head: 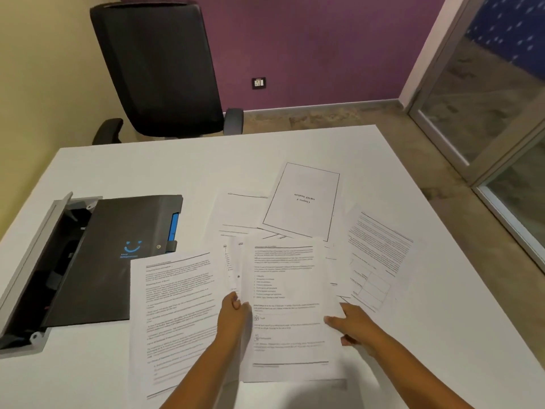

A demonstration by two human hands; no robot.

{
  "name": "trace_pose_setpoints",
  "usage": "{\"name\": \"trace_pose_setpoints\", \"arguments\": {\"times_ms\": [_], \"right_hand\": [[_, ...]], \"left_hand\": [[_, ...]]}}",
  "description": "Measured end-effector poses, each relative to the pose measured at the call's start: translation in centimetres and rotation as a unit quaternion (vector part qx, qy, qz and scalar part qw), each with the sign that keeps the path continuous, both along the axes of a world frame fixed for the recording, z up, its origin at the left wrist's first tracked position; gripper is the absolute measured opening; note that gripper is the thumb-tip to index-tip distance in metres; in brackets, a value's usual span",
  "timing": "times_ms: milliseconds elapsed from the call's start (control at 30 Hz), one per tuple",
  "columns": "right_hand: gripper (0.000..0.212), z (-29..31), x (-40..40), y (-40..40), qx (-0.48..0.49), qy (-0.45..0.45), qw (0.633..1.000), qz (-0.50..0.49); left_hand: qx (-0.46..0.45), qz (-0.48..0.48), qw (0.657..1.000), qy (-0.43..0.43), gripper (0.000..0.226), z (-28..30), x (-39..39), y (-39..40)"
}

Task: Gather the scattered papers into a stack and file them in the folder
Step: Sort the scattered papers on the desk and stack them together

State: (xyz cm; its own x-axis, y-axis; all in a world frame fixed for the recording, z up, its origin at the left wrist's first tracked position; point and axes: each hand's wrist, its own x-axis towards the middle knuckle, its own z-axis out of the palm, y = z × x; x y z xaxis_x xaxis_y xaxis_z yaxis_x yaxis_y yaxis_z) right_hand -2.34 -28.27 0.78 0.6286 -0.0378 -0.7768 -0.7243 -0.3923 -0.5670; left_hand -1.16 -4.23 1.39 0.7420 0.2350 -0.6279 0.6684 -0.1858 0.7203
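White papers (283, 290) blur unreadably; left hand (233, 317) pinches one edge, right hand (352, 324) fingers curl on it.

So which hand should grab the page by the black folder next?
Probably the left hand: that page lies right beside it, while the right hand is across the held sheet.
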Motion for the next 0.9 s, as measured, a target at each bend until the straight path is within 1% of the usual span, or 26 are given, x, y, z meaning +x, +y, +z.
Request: {"name": "trace_pose_setpoints", "arguments": {"times_ms": [100,133,200,267,333,400,467,500,567,667,733,800,867,900], "right_hand": [[0.036,0.6,-0.5,0.5,-0.004,-0.004,1.000,0.028],[0.037,0.9,-0.6,0.3,-0.007,-0.008,0.999,0.045],[0.038,1.2,-0.8,-0.4,-0.014,-0.024,0.996,0.085],[0.037,1.9,-0.8,-1.1,-0.006,-0.028,0.994,0.109],[0.033,2.5,-0.9,-1.3,0.022,-0.024,0.992,0.125],[0.035,2.6,-0.9,-1.1,0.037,-0.028,0.989,0.138],[0.032,2.9,-1.0,-0.1,0.035,-0.053,0.986,0.152],[0.030,2.9,-0.9,0.4,0.038,-0.076,0.985,0.148],[0.027,3.2,-0.6,1.6,0.052,-0.123,0.986,0.096],[0.034,3.7,0.6,2.8,0.049,-0.211,0.976,0.031],[0.036,4.7,1.5,3.3,0.058,-0.241,0.969,0.002],[0.037,5.8,2.3,3.6,0.074,-0.292,0.953,0.011],[0.032,6.4,2.7,3.8,0.066,-0.337,0.939,0.031],[0.035,6.5,2.8,3.8,0.073,-0.340,0.937,0.022]], "left_hand": [[-0.045,0.003,0.999,0.015,0.041,0.3,-0.6,-0.5],[-0.045,-0.013,0.999,0.008,0.040,0.5,-0.8,-0.6],[-0.022,-0.046,0.998,-0.021,0.031,0.8,-1.2,-0.4],[-0.028,-0.045,0.997,-0.050,0.024,1.3,-1.3,-0.2],[-0.032,-0.045,0.995,-0.083,0.023,1.9,-1.3,0.5],[-0.025,-0.051,0.992,-0.113,0.023,2.8,-1.3,1.4],[-0.020,-0.045,0.990,-0.136,0.023,3.5,-1.1,2.3],[-0.018,-0.033,0.988,-0.147,0.023,3.7,-0.9,2.7],[-0.021,0.000,0.985,-0.169,0.023,4.5,-0.3,3.2],[-0.027,0.030,0.977,-0.209,0.024,5.8,0.5,3.2],[-0.037,0.048,0.972,-0.228,0.026,6.6,0.9,2.8],[-0.051,0.065,0.967,-0.239,0.026,7.1,1.2,2.4],[-0.069,0.061,0.965,-0.247,0.024,7.5,1.4,2.1],[-0.075,0.051,0.963,-0.254,0.024,7.7,1.5,2.0]]}}
